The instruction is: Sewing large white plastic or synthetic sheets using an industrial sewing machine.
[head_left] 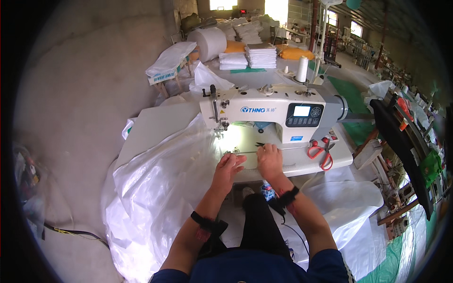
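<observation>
A white sewing machine (264, 111) with a lit needle area stands in front of me on its pale table (302, 158). My left hand (230, 166) is just in front of the needle, near the table's front edge. Its thumb and fingers are pinched together; what they hold, if anything, is too small to make out. To its right, my right hand (270, 160) is closed around a small dark tool with a forked tip (259, 144) that pokes out above the fingers. A large sheet of white plastic-like fabric (155, 188) drapes off the table's left side.
Red-handled scissors (324, 155) lie on the table to the right. A white thread cone (302, 69) stands behind the machine. Farther back are folded white stacks (261, 56) and a big white roll (208, 43). More white sheeting (354, 203) hangs at the right.
</observation>
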`<state>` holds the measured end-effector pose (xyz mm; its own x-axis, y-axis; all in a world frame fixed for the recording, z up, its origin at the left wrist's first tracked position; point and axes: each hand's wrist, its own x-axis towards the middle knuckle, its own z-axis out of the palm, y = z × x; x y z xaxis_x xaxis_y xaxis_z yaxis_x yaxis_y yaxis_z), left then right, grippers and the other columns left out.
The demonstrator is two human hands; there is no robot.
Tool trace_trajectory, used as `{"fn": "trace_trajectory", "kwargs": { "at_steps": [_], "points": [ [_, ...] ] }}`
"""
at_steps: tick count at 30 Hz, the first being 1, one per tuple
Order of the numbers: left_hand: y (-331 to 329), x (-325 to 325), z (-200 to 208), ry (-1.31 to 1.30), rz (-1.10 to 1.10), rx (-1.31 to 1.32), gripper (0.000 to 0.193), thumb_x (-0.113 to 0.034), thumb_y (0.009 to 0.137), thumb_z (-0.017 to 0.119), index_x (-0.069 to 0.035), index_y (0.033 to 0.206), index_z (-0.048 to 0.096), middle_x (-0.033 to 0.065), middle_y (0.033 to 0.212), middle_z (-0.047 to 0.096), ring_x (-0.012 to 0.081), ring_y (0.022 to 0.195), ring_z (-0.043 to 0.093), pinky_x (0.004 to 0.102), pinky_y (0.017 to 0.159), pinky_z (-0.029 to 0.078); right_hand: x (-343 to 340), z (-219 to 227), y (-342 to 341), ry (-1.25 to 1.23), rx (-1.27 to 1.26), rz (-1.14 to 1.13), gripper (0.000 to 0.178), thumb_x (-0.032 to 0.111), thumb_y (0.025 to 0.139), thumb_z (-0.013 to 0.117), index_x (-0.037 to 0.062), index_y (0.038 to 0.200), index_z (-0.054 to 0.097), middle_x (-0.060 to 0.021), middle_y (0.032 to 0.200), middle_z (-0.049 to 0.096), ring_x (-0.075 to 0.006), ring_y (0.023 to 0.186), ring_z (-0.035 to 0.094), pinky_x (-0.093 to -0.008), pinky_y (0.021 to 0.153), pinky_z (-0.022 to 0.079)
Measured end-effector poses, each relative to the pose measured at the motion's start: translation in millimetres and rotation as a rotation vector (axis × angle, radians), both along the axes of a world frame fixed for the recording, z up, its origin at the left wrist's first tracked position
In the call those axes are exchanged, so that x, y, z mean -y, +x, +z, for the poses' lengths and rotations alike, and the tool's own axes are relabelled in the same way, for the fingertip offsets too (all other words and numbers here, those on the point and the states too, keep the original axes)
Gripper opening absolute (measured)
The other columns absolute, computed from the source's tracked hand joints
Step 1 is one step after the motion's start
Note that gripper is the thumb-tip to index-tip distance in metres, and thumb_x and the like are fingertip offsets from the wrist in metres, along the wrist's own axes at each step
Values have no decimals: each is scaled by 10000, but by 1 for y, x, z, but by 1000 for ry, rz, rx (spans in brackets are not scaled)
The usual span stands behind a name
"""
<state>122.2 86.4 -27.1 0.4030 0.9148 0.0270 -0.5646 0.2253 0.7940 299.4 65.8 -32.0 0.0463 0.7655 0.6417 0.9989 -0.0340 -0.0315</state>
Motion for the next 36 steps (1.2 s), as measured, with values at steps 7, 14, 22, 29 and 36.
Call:
{"fn": "trace_trajectory", "kwargs": {
  "at_steps": [7, 14, 22, 29, 36],
  "points": [
    [-2, 40, 21, -41, -217, 36, 158, -222, 989, 477, -77, 932, 501, 104, 1302, 530, 113, 964, 560, 275, 838, 447, 68, 6, -62, -292, -1827, 538, 208, 182, 960, 528, 3, 1033, 604, -44, 871, 653, -135, 705, 636, -266, 587, 495],
    [-11, 56, -30, -72, -244, -24, 254, -195, 948, 562, -33, 1144, 574, -27, 985, 570, 51, 812, 501, 210, 722, 430, 104, -9, -58, -479, -2447, 692, 208, 183, 940, 557, 19, 1063, 593, -58, 996, 622, -136, 825, 599, -277, 710, 479],
    [1, 42, 20, 402, -319, -604, 142, -147, 935, 553, -30, 924, 632, 60, 1089, 622, 127, 938, 578, 291, 818, 468, 103, -26, -35, -494, -2619, 936, 171, 191, 919, 578, 39, 993, 601, -30, 863, 611, -133, 766, 577, -286, 673, 464],
    [3, -70, -3, 1132, 143, -1698, 208, -175, 869, 553, -6, 986, 587, 160, 1037, 582, 315, 978, 593, 400, 809, 518, 101, -12, -23, -252, -2487, 755, 184, 126, 881, 634, 32, 1032, 589, -41, 876, 654, -118, 745, 628, -247, 670, 497],
    [-6, -64, -6, 1131, 231, -1636, 190, -115, 869, 554, -2, 1017, 593, 163, 1015, 583, 304, 889, 619, 394, 766, 524, 103, -4, -25, -168, -2354, 705, 217, 129, 893, 631, 22, 1074, 574, -50, 893, 662, -117, 750, 642, -244, 680, 514]
  ]
}}
